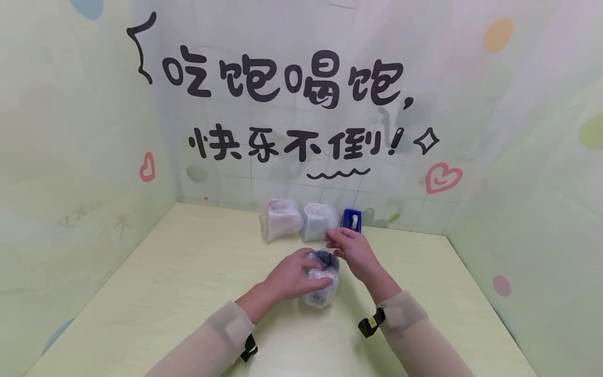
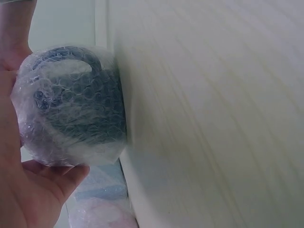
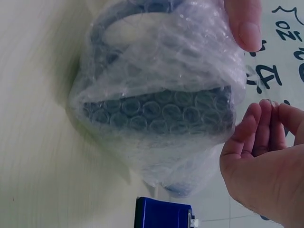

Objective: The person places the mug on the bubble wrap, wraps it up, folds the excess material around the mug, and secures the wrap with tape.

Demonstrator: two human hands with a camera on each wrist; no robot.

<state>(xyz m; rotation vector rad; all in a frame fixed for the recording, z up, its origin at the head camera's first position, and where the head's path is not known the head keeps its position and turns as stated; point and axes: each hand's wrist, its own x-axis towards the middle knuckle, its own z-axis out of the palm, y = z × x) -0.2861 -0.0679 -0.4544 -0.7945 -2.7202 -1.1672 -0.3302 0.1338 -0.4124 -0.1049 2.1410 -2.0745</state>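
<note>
A dark blue-grey mug in bubble wrap [image 1: 319, 297] stands on the table, its handle showing through the clear layers in the left wrist view. My left hand [image 1: 293, 276] grips it from the left, thumb across the near side and fingers toward the top. Just right of the mug is my right hand [image 1: 352, 252], raised, its thumb and fingertips pinched together. A tiny clear strip [image 3: 271, 101], apparently tape, shows between those fingertips. Wrap folds cover much of the mug.
Two more bubble-wrapped items, one pinkish [image 1: 283, 220] and one pale blue [image 1: 318, 221], stand at the back of the table [image 1: 188, 293]. Beside them is a blue tape dispenser [image 1: 352, 220]. Printed fabric walls [image 1: 301, 178] enclose the back and sides.
</note>
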